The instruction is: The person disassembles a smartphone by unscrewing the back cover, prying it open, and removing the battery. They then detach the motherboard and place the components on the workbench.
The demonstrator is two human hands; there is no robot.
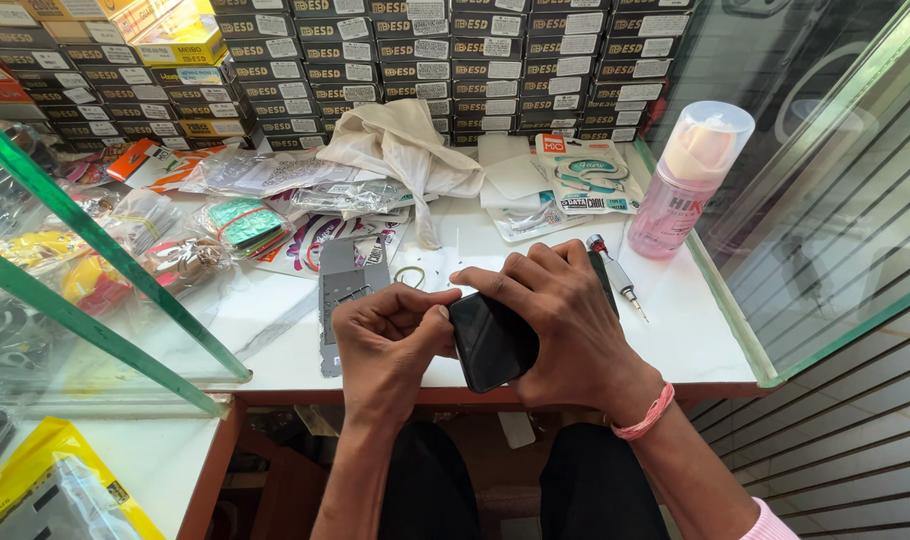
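Head view: the black phone point(491, 340) sits at the near table edge, gripped in the right hand point(565, 320), while the left hand point(390, 335) curls its fingers against the phone's left edge, seemingly prying; steady, gentle pressure needed next. A screwdriver point(616, 275) lies right.

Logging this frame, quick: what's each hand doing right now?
Left hand: closed, fingertips gripping the left edge of the black phone.
Right hand: closed around the phone, holding it.

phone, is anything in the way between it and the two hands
Nothing visible. The right hand cradles the black phone from behind and the left hand touches its near edge directly.
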